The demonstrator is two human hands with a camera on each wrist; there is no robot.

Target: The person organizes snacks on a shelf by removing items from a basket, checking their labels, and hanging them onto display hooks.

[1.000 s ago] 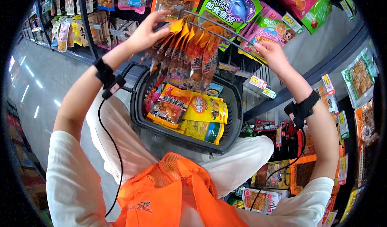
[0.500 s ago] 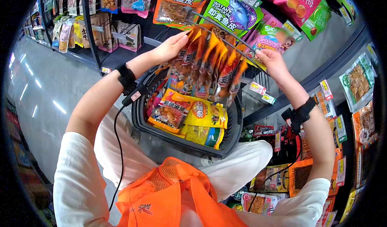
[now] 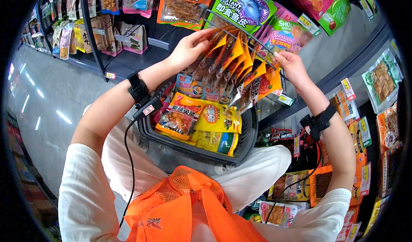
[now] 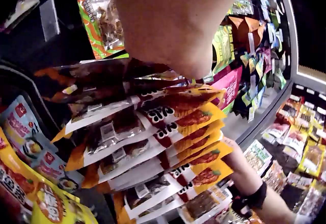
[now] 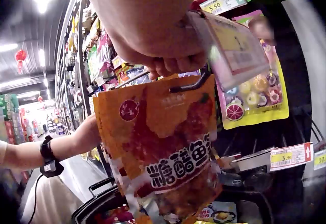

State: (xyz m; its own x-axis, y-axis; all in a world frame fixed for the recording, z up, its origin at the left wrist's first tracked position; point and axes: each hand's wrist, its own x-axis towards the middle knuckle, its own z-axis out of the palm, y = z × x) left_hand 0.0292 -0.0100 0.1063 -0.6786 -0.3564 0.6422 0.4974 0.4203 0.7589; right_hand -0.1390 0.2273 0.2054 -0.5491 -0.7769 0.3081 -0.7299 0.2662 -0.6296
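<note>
A row of orange-topped snack packets point(image 3: 236, 55) hangs fanned out on a metal display hook point(image 3: 244, 36). My left hand point(image 3: 189, 51) is at the rear of the row, its fairly straight fingers against the packets and the fingertips hidden behind them. At the hook's front end, my right hand point(image 3: 288, 66) pinches the metal. In the right wrist view its curled fingers point(image 5: 175, 63) are just above the front packet point(image 5: 168, 142), beside a clear price-tag holder point(image 5: 234, 45). Below the row stands a dark basket point(image 3: 249, 143) with a yellow packet point(image 3: 219, 119) and an orange-and-red packet point(image 3: 180, 115) inside.
Fishskin bags point(image 3: 244, 8) hang behind the hook, with pink candy bags point(image 3: 283, 33) to their right. A dark shelf rail point(image 3: 330, 76) runs along the right, and more packets point(image 3: 382, 87) hang beyond it. Grey floor point(image 3: 47, 109) lies to the left.
The packets have shifted right along the hook toward its front end, and my left hand has moved right with them. My right hand stays at the hook's end.
</note>
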